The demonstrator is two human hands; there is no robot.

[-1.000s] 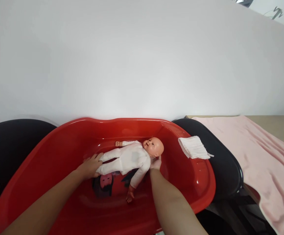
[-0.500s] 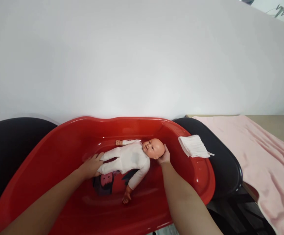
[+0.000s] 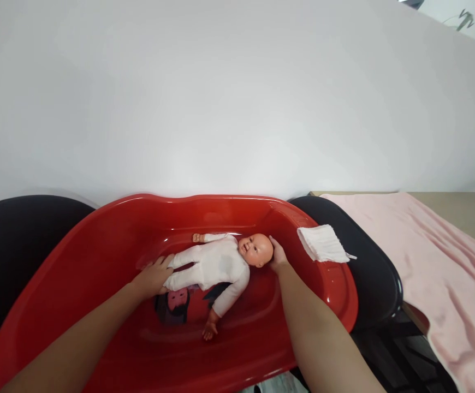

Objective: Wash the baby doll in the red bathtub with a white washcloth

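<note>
A bald baby doll (image 3: 221,263) in a white suit lies on its back on the floor of a red baby bathtub (image 3: 205,210). Its head points right and its legs point left. My left hand (image 3: 154,277) is closed over the doll's feet, which are hidden beneath it. At the crown of the doll's head is my right hand (image 3: 277,255), its fingers stretched along the head's edge rather than wrapped around it. The doll's nearer arm reaches out over the tub floor, beside a dark printed picture (image 3: 172,305).
A folded white cloth (image 3: 322,243) hangs over the tub's right rim. Black chair-like surfaces stand at the left (image 3: 24,234) and right (image 3: 368,273). Farther right, a pink blanket (image 3: 446,273) covers a table. A white wall (image 3: 229,98) rises behind the tub.
My right hand has shifted slightly right, out from under the doll's head, which sits a touch lower. My left hand stays at the feet.
</note>
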